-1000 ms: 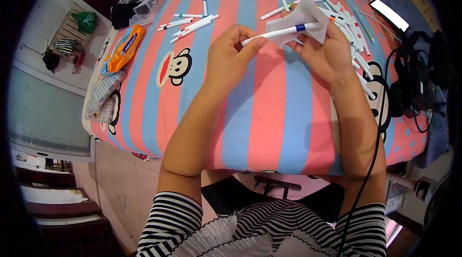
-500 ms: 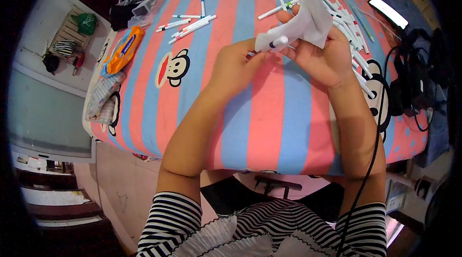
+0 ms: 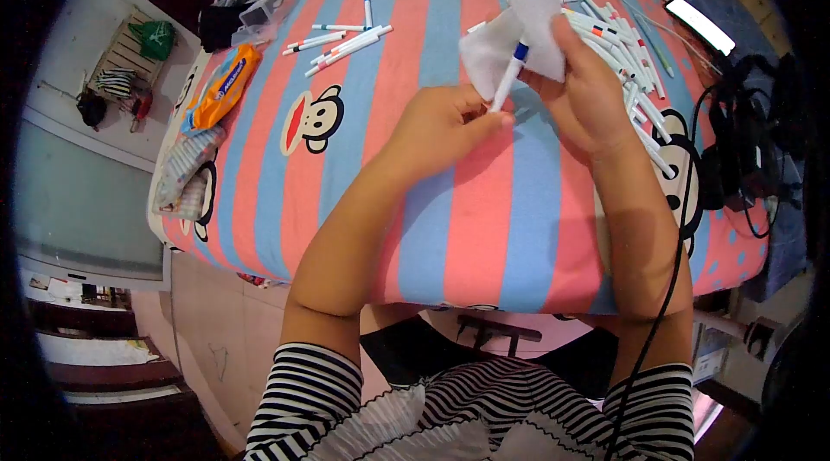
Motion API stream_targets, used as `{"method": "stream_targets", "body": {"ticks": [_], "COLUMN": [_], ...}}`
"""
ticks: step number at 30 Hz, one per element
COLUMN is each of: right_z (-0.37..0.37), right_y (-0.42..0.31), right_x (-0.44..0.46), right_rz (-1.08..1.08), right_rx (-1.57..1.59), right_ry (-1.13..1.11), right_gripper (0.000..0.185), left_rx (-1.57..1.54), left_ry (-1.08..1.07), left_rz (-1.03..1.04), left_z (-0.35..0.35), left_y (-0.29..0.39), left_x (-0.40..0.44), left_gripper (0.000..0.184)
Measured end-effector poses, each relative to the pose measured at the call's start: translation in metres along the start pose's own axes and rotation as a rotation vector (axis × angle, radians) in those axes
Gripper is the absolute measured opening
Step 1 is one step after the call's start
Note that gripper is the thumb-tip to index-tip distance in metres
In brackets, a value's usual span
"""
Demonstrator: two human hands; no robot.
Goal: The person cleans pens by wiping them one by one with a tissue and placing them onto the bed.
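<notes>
My left hand (image 3: 450, 128) pinches the lower end of a white marker pen (image 3: 508, 85) with a blue band near its upper end. The pen tilts up and to the right. In my right hand (image 3: 592, 94) is a white wipe (image 3: 540, 16), held by the fingers and spread out behind the pen's blue end. Whether the wipe touches the pen I cannot tell. Some fingertips of my right hand are hidden behind the wipe. Both hands are above a pink and blue striped bedspread (image 3: 424, 219).
Several white pens (image 3: 350, 50) lie to the left, and a larger pile of pens (image 3: 635, 50) lies beyond my right hand. At the left edge is an orange packet (image 3: 226, 89). A bright white phone-like slab (image 3: 700, 25) and a black cable (image 3: 674, 245) are on the right.
The pen has turned from lying nearly sideways against the wipe to pointing upward, its blue end now exposed. The wipe has opened out and shifted slightly left.
</notes>
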State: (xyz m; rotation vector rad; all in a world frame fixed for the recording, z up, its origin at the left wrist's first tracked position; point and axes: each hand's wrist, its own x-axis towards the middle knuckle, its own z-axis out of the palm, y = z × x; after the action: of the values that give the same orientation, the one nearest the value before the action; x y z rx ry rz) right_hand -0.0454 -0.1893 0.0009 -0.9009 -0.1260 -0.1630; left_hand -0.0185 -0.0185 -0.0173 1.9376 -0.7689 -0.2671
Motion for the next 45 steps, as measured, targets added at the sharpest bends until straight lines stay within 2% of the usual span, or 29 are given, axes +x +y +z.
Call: {"method": "stream_targets", "body": {"ticks": [3, 6, 9, 13, 15, 16, 19, 22, 23, 25, 26, 28, 30, 32, 33, 34, 35, 38, 39, 40, 41, 43, 45], "right_z": [0.003, 0.003, 0.007, 0.005, -0.002, -0.005, -0.008, -0.022, -0.019, -0.024, -0.025, -0.016, -0.013, -0.018, -0.022, -0.025, -0.014, -0.025, -0.021, -0.022, -0.026, -0.021, -0.008], "right_y": [0.004, 0.007, 0.007, 0.010, 0.013, 0.012, 0.004, -0.002, -0.009, -0.017, -0.019, -0.030, -0.033, -0.030, -0.029, -0.029, -0.039, -0.045, -0.043, -0.031, -0.014, -0.002, -0.004], "right_x": [-0.007, -0.008, -0.009, -0.007, -0.003, -0.001, 0.002, 0.012, 0.010, 0.014, 0.014, 0.004, -0.005, -0.007, -0.007, -0.008, -0.014, -0.002, -0.003, -0.001, 0.002, 0.001, -0.002], "right_rz": [0.023, 0.090, 0.045, 0.038, 0.041, 0.085, 0.174, 0.160, 0.170, 0.130, 0.117, 0.149, 0.242, 0.249, 0.249, 0.251, 0.207, 0.157, 0.198, -0.028, -0.244, -0.233, 0.193], "right_rx": [-0.422, -0.401, -0.445, -0.473, -0.553, -0.530, -0.414, -0.225, -0.157, 0.129, 0.282, 0.381, 0.455, 0.493, 0.512, 0.531, 0.472, 0.415, 0.393, 0.020, -0.365, -0.575, -0.202], "right_ry": [-0.023, -0.234, -0.273, -0.199, -0.155, -0.124, -0.017, 0.194, 0.297, 0.252, 0.228, 0.044, -0.108, -0.313, -0.394, -0.473, -0.330, -0.258, -0.118, -0.176, -0.232, -0.259, -0.176], "right_gripper": [0.041, 0.038, 0.036, 0.030, 0.027, 0.025, 0.020, 0.019, 0.021, 0.023, 0.025, 0.031, 0.034, 0.037, 0.037, 0.038, 0.036, 0.032, 0.028, 0.027, 0.027, 0.026, 0.026], "left_rx": [-0.135, -0.146, -0.202, -0.113, 0.032, 0.102, 0.039, 0.019, 0.082, 0.202, 0.246, 0.325, 0.207, 0.256, 0.361, 0.326, 0.286, 0.060, -0.004, -0.071, 0.077, 0.518, 0.754], "left_ry": [-0.055, 0.008, 0.135, 0.236, 0.154, 0.116, 0.187, 0.399, 0.434, 0.515, 0.489, 0.443, 0.354, 0.282, 0.261, 0.371, 0.481, 0.732, 0.664, 0.597, 0.517, 0.126, -0.067], "left_rz": [-0.038, -0.075, -0.004, 0.029, -0.039, -0.073, -0.024, -0.031, -0.092, -0.211, -0.181, -0.125, 0.237, 0.375, 0.333, 0.311, 0.291, 0.199, 0.274, 0.341, 0.456, 0.578, 0.713], "left_z": [0.004, -0.004, -0.003, 0.002, -0.004, -0.007, -0.007, -0.008, -0.013, -0.022, -0.022, -0.013, 0.009, 0.020, 0.020, 0.017, 0.014, -0.006, -0.004, 0.001, 0.007, 0.028, 0.051], "left_y": [0.000, 0.004, 0.005, 0.000, 0.002, 0.003, 0.005, -0.004, -0.005, -0.005, -0.006, -0.019, -0.076, -0.072, -0.040, -0.025, -0.009, 0.061, 0.092, 0.118, 0.132, 0.192, 0.206], "left_x": [0.001, 0.000, 0.002, 0.004, 0.005, 0.004, 0.004, 0.014, 0.017, 0.029, 0.036, 0.057, 0.108, 0.124, 0.117, 0.111, 0.106, 0.071, 0.050, 0.028, 0.011, -0.043, -0.083], "left_gripper": [0.018, 0.016, 0.017, 0.019, 0.020, 0.020, 0.026, 0.027, 0.027, 0.029, 0.031, 0.034, 0.037, 0.036, 0.035, 0.032, 0.030, 0.026, 0.026, 0.027, 0.026, 0.025, 0.024]}}
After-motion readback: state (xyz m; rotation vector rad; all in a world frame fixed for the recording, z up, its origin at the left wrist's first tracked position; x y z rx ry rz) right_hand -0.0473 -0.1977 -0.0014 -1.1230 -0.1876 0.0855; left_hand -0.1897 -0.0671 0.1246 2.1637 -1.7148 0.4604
